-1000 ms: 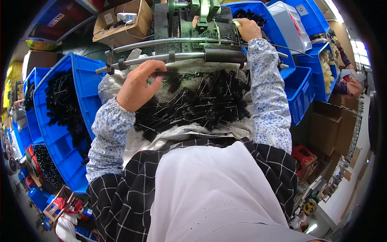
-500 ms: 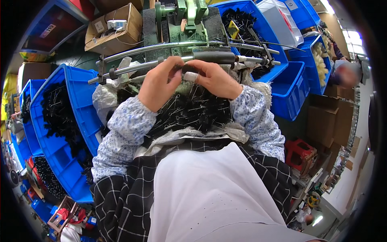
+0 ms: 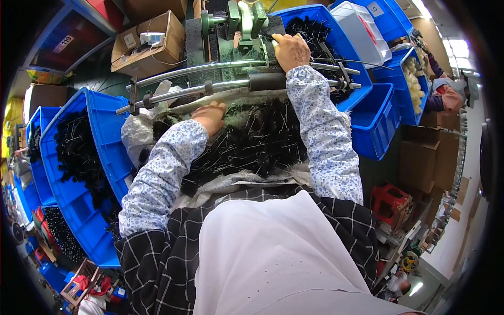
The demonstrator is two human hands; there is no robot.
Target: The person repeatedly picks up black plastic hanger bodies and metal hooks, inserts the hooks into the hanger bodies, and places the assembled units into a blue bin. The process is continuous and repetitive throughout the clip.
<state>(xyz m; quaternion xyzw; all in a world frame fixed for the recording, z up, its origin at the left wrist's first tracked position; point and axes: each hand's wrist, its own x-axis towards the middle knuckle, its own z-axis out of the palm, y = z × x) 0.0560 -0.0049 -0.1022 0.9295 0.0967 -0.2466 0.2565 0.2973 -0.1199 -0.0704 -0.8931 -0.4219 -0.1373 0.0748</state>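
My right hand (image 3: 292, 51) reaches forward to the machine (image 3: 247, 31). Its fingers are closed on a thin black wire brush (image 3: 268, 38), whose dark bristles stick out left of the fingertips beside the machine's head. My left hand (image 3: 210, 117) lies at the far left part of a heap of black wire brushes (image 3: 252, 134) with looped wire ends. Its fingers are stretched over the heap and its thumb is hidden; I see nothing held in it. The heap rests on a whitish cloth (image 3: 231, 181) in front of me, below two metal rails (image 3: 184, 92).
Blue bins hold more black brushes at the left (image 3: 100, 152) and the back right (image 3: 336, 52). Another blue bin (image 3: 375, 123) stands at the right. A cardboard box (image 3: 149, 44) sits back left, a red stool (image 3: 389, 205) at lower right. Another person (image 3: 449, 94) is at far right.
My hands were together above the heap by the front rail. The right has moved forward and right to the machine with the brush; the left has dropped lower onto the heap.
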